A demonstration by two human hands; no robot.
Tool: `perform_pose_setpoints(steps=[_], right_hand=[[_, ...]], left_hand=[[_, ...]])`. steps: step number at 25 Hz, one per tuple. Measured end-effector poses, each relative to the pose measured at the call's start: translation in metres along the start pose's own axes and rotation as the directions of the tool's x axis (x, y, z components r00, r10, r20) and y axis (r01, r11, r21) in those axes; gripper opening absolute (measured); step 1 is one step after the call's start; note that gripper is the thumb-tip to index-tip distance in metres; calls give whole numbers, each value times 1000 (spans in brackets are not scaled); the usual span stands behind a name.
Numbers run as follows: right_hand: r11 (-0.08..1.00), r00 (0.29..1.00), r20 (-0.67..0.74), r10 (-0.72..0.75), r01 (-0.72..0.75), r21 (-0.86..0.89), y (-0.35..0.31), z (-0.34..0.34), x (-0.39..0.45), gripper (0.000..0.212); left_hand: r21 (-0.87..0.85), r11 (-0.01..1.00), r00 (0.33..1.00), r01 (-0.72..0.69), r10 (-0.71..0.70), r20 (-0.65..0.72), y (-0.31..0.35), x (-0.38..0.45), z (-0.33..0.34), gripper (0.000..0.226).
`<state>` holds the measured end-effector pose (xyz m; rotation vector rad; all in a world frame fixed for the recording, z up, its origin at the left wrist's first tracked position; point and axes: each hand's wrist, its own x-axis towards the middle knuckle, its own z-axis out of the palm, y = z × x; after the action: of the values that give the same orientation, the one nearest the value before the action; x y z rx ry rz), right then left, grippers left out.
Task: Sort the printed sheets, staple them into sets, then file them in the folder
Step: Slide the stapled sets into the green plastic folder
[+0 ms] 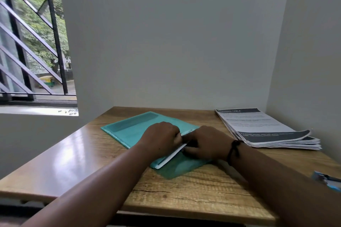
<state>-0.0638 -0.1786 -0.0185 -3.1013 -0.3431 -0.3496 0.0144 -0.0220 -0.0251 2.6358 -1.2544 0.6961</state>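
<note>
A teal plastic folder (129, 129) lies at an angle in the middle of the wooden table (193, 190). Both hands rest on its near right part, at a white strip (171, 156) along the flap edge. My left hand (162, 136) is curled and grips that edge from the left. My right hand (204, 143), with a black wrist band, pinches the same edge from the right. A stack of printed sheets (265, 129) with dark header bars lies at the table's back right. A blue stapler (328, 180) shows partly at the right frame edge.
White walls close in the table behind and on the right. A barred window (33, 42) is on the left, above a ledge. Bare tabletop lies left of the folder and along the front edge.
</note>
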Motion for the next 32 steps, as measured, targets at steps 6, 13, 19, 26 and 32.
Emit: perform_pose_setpoints(steps=[6, 13, 19, 26, 32], right_hand=[[918, 889, -265, 374, -314, 242, 39, -19, -10, 23], [672, 669, -94, 738, -740, 12, 119, -6, -32, 37], [673, 676, -142, 723, -736, -79, 117, -3, -23, 19], [663, 661, -178, 729, -746, -52, 117, -7, -11, 20], [666, 660, -166, 733, -746, -22, 143, -12, 40, 35]], left_hand=[[26, 999, 984, 25, -30, 176, 12, 2, 4, 40], [105, 986, 889, 129, -162, 428, 42, 34, 18, 87], [19, 979, 833, 203, -183, 523, 37, 38, 33, 111], [-25, 970, 796, 243, -185, 577, 43, 34, 25, 140], [-119, 993, 865, 11, 51, 500, 40, 41, 31, 108]])
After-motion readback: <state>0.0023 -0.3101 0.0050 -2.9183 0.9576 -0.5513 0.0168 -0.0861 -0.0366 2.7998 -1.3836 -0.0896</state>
